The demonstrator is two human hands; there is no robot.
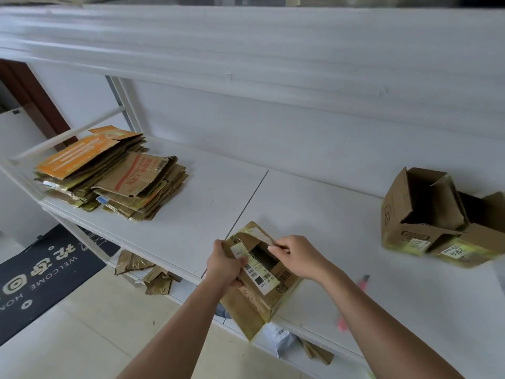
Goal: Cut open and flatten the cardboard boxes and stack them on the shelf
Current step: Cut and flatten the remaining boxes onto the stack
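Small box (259,272) at lower centre, long axis toward upper left, gripped by left hand (225,265) while right hand (296,257) pinches its top flap; stack (109,173) lies upper left, nearer the left hand.

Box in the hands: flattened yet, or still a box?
Still a box. The small cardboard box keeps its shape, top flaps parted over a dark cavity; left hand grips one side, right hand pinches a flap.

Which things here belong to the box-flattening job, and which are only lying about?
Job: small box held by left hand and right hand; open box; flat cardboard pile; pink cutter; shelf.
Lying about: doormat; scraps below.
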